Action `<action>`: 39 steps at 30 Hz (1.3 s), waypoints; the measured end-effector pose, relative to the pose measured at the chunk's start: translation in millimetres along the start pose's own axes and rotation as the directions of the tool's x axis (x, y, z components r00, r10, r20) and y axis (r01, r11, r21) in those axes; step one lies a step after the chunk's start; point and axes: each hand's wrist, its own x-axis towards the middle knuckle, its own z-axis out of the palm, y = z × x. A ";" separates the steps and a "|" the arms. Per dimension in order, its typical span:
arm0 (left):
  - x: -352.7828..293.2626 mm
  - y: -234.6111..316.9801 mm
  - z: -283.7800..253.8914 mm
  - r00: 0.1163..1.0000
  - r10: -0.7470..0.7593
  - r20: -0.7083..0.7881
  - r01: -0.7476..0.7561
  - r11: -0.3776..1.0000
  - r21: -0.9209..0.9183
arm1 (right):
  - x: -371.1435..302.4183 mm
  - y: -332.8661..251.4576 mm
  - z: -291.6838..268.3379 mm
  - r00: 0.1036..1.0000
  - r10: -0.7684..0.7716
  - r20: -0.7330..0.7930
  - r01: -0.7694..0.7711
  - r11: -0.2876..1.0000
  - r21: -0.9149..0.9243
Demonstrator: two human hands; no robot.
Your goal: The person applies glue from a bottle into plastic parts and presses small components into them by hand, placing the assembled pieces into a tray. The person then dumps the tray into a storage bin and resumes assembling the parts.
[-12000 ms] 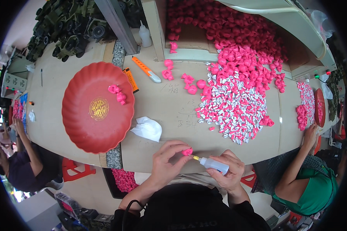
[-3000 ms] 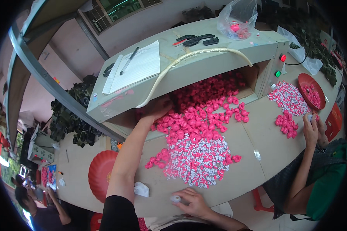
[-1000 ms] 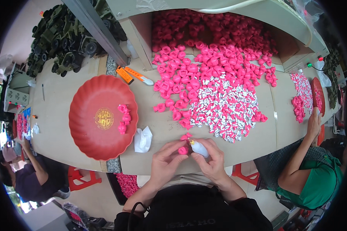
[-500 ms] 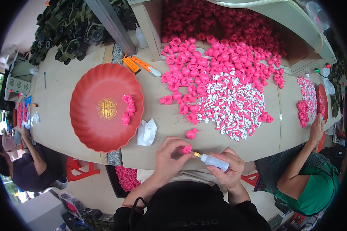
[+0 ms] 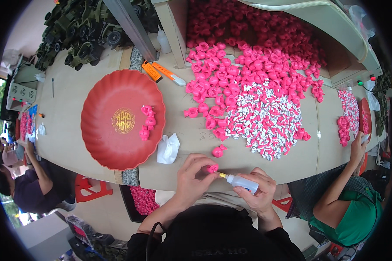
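- Down at the near edge of the desk (image 5: 74,130), the left hand (image 5: 191,176) pinches a small pink plastic piece (image 5: 212,168) between its fingertips, closed tight on it.
- Just to the right, the right hand (image 5: 259,195) is wrapped around a small squeeze bottle (image 5: 244,182), whose yellow tip points left and meets the pink piece.
- Across the beige desk, a large heap of pink pieces (image 5: 231,78) spreads from the far middle, spilling out of a big open cardboard box (image 5: 335,56) at the far right.
- Nearer, a pile of pink-and-white pieces (image 5: 265,119) lies against that heap.
- One loose pink part (image 5: 218,150) sits just beyond the hands.
- Left of centre stands a round red tray (image 5: 100,148) with a gold emblem, holding a few finished pink pieces (image 5: 147,122).
- A crumpled white tissue (image 5: 167,148) lies just beside the tray's right rim.
- An orange utility knife (image 5: 167,74) rests far of the tray.
- Dark green toy vehicles (image 5: 82,35) crowd the far left.
- Other people sit at the desk: one at the left (image 5: 26,187), one in green at the right (image 5: 348,209).
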 end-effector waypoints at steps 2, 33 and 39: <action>0.3 1.3 0.0 1.000 0.012 -0.001 -0.012 0.999 0.030 | -0.7 0.5 -0.7 1.000 -0.017 0.010 0.018 1.000 -0.017; -6.3 -1.6 -5.5 0.998 0.057 -0.008 -0.056 0.993 0.102 | 11.8 25.2 19.3 0.990 0.110 -0.087 -0.104 0.993 0.062; -15.8 -4.1 -6.4 0.996 -0.067 0.066 0.071 0.995 -0.068 | 24.6 19.3 35.2 0.994 -0.003 -0.107 -0.006 0.996 -0.087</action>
